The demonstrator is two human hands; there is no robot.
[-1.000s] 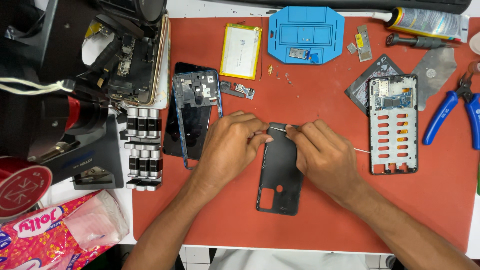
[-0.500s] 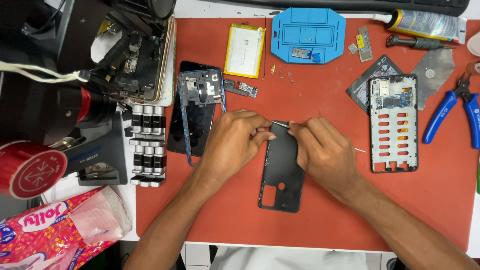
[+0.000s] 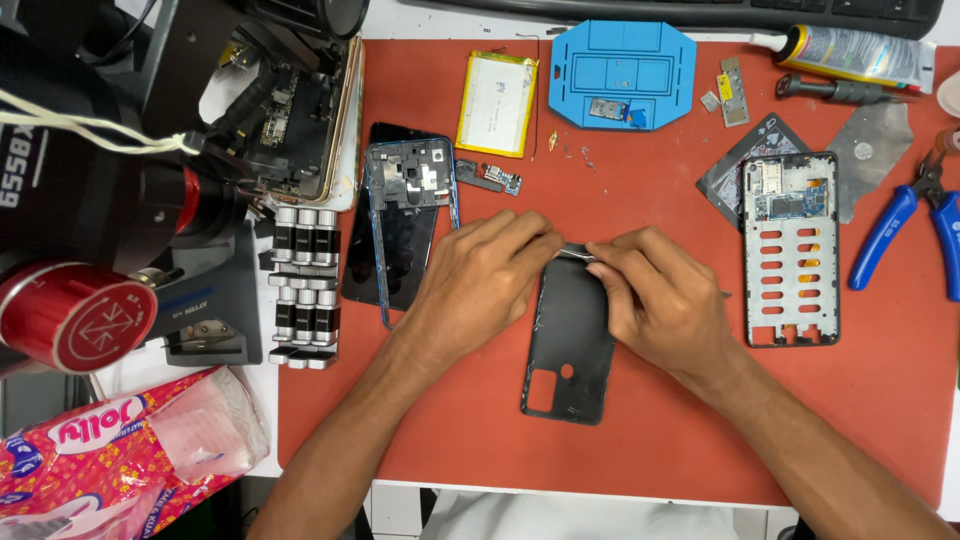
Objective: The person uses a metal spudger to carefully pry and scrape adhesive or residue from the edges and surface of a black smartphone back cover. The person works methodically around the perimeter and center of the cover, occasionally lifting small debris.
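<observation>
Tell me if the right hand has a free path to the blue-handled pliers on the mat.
Probably yes. The pliers lie in the open at the mat's right edge, and only the phone frame sits between them and the right hand. That hand is busy on the black back cover.

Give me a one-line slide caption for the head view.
Both hands, left hand and right hand, work at the top edge of a black phone back cover on a red mat.

Blue pliers [image 3: 915, 232], battery [image 3: 497, 104], glue tube [image 3: 856, 55] – on red mat [image 3: 650, 440].

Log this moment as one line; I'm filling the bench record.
left hand: on black back cover top | right hand: tweezers at top edge | surface: red mat
</observation>
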